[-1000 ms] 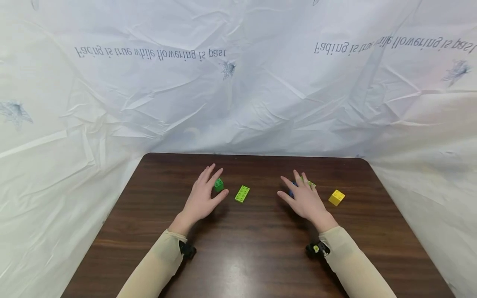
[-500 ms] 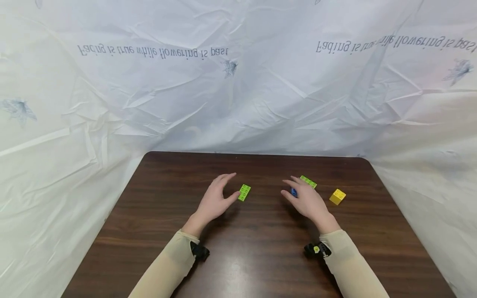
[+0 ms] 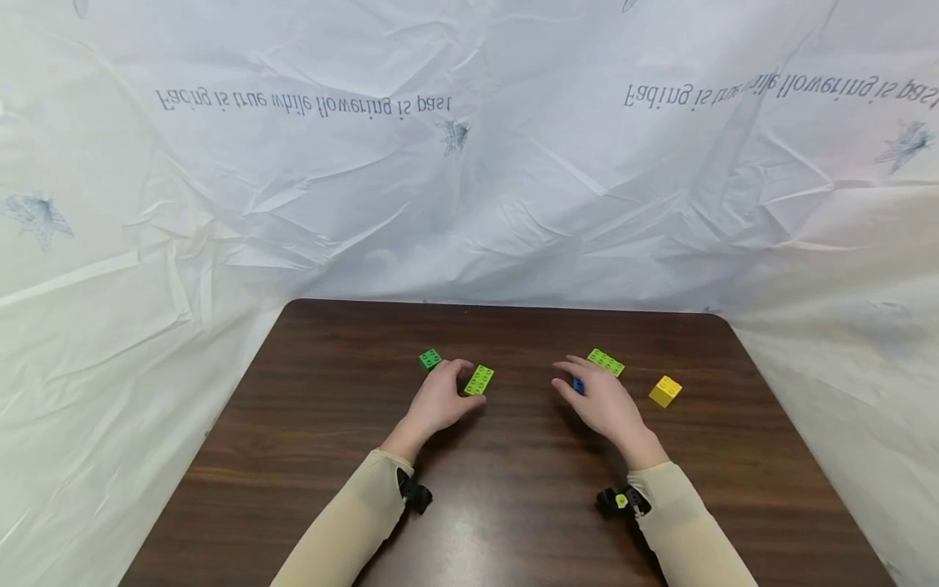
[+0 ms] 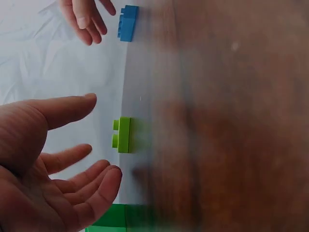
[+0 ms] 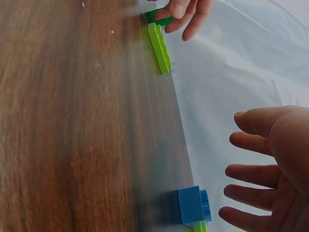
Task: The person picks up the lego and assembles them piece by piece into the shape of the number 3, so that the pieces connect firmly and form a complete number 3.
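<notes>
My left hand [image 3: 442, 401] hovers over the table with thumb and fingers parted on either side of the left lime-green building brick [image 3: 480, 380]. In the left wrist view that lime brick [image 4: 124, 135] stands beyond the gap between thumb and fingers, and nothing is held. A dark green brick [image 3: 429, 359] sits just past the left fingers. My right hand [image 3: 603, 401] is held above a blue brick [image 3: 579, 385], which its fingers partly cover in the head view. The right wrist view shows those fingers spread and bare, with the blue brick [image 5: 190, 205] apart from them.
Behind the right fingers lies a second lime-green brick [image 3: 606, 362]. A yellow brick [image 3: 664, 391] is to the right of the right hand. The dark wooden table [image 3: 513, 522] ends at a white printed sheet [image 3: 469, 204] hanging behind it.
My left hand has moved right and nearer, from the dark green brick to the left lime brick, uncovering the green one. The right hand has stayed about in place, its fingers drawn in slightly.
</notes>
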A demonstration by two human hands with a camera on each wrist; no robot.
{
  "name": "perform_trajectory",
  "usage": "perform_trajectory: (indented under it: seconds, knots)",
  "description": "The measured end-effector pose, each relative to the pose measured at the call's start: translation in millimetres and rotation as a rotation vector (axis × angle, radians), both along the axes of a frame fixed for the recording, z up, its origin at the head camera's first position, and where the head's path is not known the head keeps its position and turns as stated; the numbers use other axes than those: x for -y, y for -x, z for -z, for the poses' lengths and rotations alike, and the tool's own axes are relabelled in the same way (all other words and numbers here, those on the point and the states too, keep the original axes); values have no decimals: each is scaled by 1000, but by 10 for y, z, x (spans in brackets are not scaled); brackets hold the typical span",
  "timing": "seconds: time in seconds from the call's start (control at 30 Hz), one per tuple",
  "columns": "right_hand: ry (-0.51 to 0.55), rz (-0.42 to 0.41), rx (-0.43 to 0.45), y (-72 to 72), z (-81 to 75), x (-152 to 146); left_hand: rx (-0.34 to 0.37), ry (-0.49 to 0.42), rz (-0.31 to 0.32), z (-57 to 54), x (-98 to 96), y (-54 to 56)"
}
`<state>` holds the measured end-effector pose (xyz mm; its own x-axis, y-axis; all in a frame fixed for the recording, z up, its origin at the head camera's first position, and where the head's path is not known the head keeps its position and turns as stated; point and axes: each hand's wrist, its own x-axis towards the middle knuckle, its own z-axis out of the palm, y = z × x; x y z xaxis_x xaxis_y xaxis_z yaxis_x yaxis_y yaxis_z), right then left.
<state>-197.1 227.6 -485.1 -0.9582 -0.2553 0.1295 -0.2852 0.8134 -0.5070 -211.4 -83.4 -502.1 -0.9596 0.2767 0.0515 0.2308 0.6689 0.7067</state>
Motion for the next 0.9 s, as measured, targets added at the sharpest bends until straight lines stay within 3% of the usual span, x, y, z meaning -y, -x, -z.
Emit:
perform_trajectory:
  seconds: [0.43, 0.9]
  knots:
    - [8, -14, -2, -28, 5, 31, 64, 134, -50, 29, -75, 131]
    - [4, -25, -12, -15, 4, 37, 56, 195, -3, 9, -101, 164]
